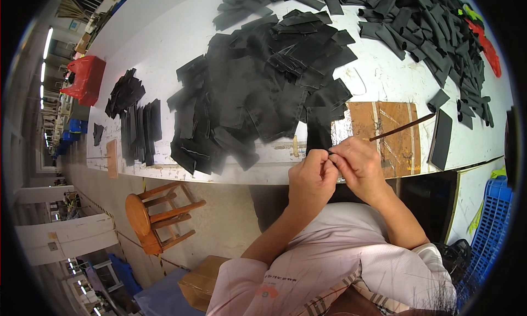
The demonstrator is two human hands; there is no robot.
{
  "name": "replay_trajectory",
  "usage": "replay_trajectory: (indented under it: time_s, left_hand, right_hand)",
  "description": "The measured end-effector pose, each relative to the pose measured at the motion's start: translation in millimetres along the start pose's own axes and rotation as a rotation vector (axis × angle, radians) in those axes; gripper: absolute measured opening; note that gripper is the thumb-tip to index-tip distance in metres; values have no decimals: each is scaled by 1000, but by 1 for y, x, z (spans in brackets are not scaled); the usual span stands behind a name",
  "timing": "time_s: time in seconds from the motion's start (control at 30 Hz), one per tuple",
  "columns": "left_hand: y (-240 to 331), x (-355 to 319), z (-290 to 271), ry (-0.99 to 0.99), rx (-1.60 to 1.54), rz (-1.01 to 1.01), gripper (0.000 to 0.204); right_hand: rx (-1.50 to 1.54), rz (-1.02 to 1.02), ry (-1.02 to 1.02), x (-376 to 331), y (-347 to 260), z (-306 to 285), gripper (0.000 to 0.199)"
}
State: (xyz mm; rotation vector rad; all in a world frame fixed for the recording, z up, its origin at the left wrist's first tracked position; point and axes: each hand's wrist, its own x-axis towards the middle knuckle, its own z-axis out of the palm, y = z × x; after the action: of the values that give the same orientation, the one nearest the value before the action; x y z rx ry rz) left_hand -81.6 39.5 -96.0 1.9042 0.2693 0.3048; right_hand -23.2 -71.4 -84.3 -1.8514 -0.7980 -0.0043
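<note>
At the table's front edge my two hands meet, fingers pinched together. My left hand (313,179) grips the near end of a black fabric piece (319,130), which stretches away from me over the white table. Close against it, my right hand (357,165) pinches the corner of the same piece between thumb and finger. A thin dark brown stick (403,126) points out to the right from behind my right hand; whether I hold it cannot be made out. Beyond my hands lies a big heap of flat black fabric pieces (236,91).
Rolled black fabric tubes (439,36) are piled at the far right. A brown board (401,151) lies beside my right hand, near a flat black strip (441,140). Smaller black stacks (140,132) sit at left. A wooden stool (140,217) and blue crate (491,228) stand below table height.
</note>
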Motion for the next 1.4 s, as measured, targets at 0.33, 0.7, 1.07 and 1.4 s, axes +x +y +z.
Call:
replay_trajectory:
  time_s: [0.33,0.7,1.07,1.4]
  left_hand:
    - [0,17,-1,229,-555,-287,10]
    - [-15,7,7,46,-513,-340,6]
    - [-20,30,-13,-224,-1226,-506,29]
    - [-5,23,6,251,-205,26,25]
  right_hand:
    - [-212,143,131,-4,8,4,8]
    - [-163,38,167,0,8,13,7]
    - [118,290,80,4,15,1,10]
    - [1226,733,-138,4,13,3,17]
